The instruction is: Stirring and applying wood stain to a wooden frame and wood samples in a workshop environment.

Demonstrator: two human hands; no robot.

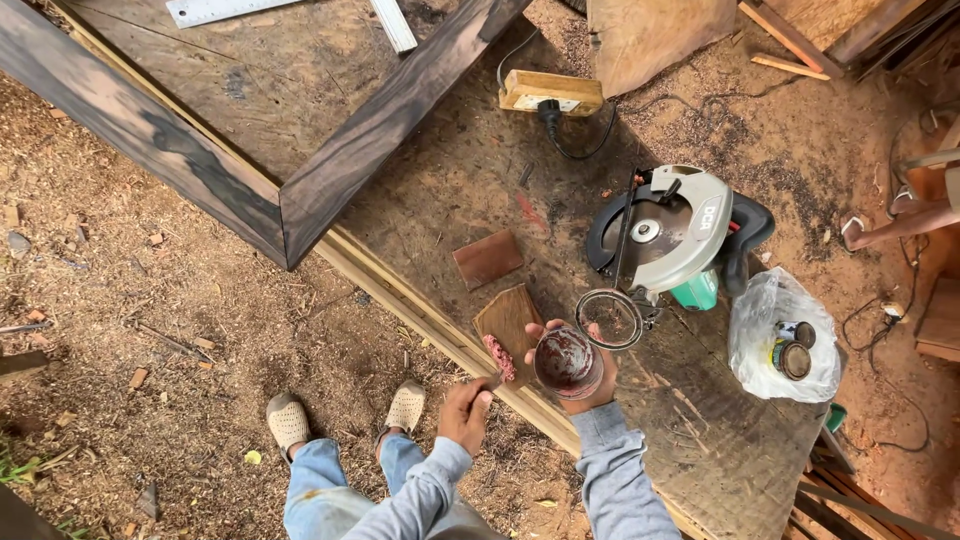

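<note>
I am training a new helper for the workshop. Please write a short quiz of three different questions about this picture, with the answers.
1. True or false: the right hand holds a small open can stained reddish inside.
2. What lies on the wooden offcut near the left hand?
A. a dab of reddish paste
B. a pile of nails
C. a pencil
3. Which power tool rests on the plywood worktable, beyond the can?

Key
1. True.
2. A.
3. A circular saw, lying beside a clear plastic bag of tins.
</note>
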